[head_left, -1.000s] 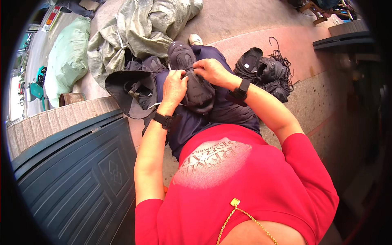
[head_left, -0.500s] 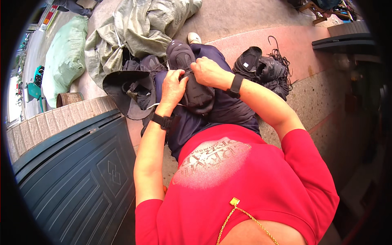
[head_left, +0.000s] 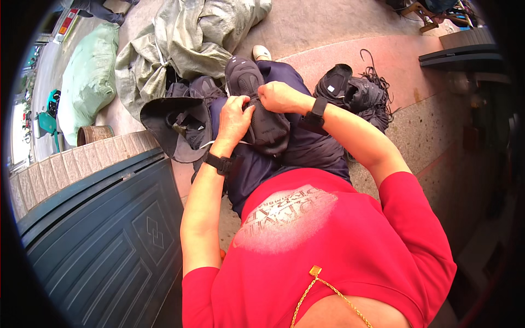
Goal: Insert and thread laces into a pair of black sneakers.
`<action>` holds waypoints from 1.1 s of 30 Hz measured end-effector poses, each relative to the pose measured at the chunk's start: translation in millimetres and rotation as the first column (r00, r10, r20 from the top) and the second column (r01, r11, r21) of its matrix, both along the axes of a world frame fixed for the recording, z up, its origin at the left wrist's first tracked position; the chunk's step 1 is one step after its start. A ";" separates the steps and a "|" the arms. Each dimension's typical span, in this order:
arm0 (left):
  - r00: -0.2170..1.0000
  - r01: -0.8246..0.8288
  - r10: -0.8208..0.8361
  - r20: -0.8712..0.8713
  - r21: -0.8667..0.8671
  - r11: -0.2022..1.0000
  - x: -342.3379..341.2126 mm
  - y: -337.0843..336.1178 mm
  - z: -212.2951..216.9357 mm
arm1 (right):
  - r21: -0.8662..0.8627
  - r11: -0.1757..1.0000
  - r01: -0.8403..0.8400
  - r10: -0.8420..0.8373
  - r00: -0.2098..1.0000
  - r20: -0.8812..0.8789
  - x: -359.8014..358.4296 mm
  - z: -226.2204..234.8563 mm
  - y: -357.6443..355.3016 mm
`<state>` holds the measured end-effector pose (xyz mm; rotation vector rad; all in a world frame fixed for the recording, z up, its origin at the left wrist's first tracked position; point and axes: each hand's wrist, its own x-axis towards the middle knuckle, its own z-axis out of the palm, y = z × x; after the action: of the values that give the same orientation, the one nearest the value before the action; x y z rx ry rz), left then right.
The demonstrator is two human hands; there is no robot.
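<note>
Hands both on a dark shoe upper [head_left: 262, 117] resting on the person's lap. Left hand [head_left: 234, 117] lies on the upper's left side, fingers curled and pinching at its top edge near the collar; grip closed on the material. Right hand [head_left: 276, 97] sits just above the upper, fingers bunched tight, pinching the same top edge from the right; whether a lace or thread is between the fingertips cannot be told. The two hands nearly touch over the upper's opening. Each wrist wears a black watch: left watch [head_left: 220, 163], right watch [head_left: 315, 116].

Relative to the shoe upper: navy trousers [head_left: 306, 150] directly beneath it; red shirt [head_left: 328, 240] below, toward the camera, with a gold chain [head_left: 322, 284] hanging at the chest. Just left of the upper, a black brimmed hat [head_left: 175, 128] lies open side up with dark pieces inside. Right of it, a heap of black uppers and cords [head_left: 355, 93] on the pinkish step. Above it, a white shoe toe [head_left: 261, 52], then a crumpled grey-green tarp sack [head_left: 186, 44]. Far left, a pale green stuffed sack [head_left: 87, 82]. Lower left, a dark green panelled gate [head_left: 98, 246] with a brick ledge [head_left: 65, 164] along its top.
</note>
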<state>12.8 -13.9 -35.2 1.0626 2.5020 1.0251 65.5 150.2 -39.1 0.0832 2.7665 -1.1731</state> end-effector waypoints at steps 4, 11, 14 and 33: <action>1.000 -0.004 0.004 0.009 0.002 1.000 -0.6 0.3 -0.8 | 0.129 0.991 -0.016 0.009 0.998 0.056 0.3 8.5 -3.6; 1.000 -0.002 0.001 0.010 0.004 1.000 -2.6 -0.6 -1.4 | -0.293 0.941 0.172 -0.097 0.962 0.255 -5.0 -4.5 -0.9; 0.999 0.013 -0.013 0.029 0.015 1.000 -3.4 0.5 1.5 | -0.341 0.924 0.172 -0.104 0.972 0.209 2.9 -9.8 3.4; 0.998 0.017 -0.019 0.068 0.028 0.999 -2.6 0.1 1.3 | -0.332 0.928 0.168 -0.166 0.986 0.035 11.6 -12.1 -0.5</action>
<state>10.2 -13.9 -33.9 1.0386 2.4268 1.0752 77.1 149.7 -51.2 0.2899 2.5509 -1.6648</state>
